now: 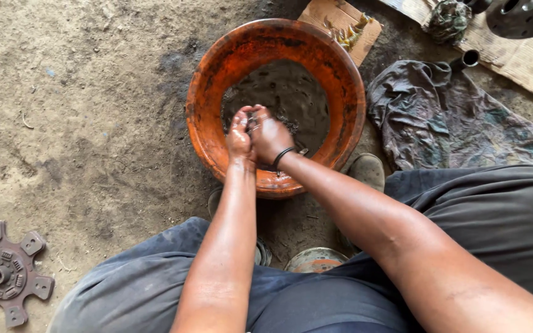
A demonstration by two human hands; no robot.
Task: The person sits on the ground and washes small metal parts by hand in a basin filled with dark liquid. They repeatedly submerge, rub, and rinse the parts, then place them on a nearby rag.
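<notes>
My wet hands, left (pixel 239 137) and right (pixel 271 134), shine glossy over a grimy orange plastic basin (pixel 208 92); matt stained cloth (pixel 451 117), rough cardboard (pixel 334 15), dull metal disc (pixel 4 273).

Both hands, left hand (pixel 240 135) touching right hand (pixel 269 134), inside basin (pixel 200 123), rag (pixel 451 117) right of basin, cardboard (pixel 331 12) far behind, clutch disc (pixel 4 274) near left.

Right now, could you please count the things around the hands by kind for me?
Hands: 2, left hand and right hand, pressed together over the basin
Orange basin: 1
Dirty cloth: 1
Toothed metal disc: 1
Cardboard pieces: 2, and
Total: 7
</notes>
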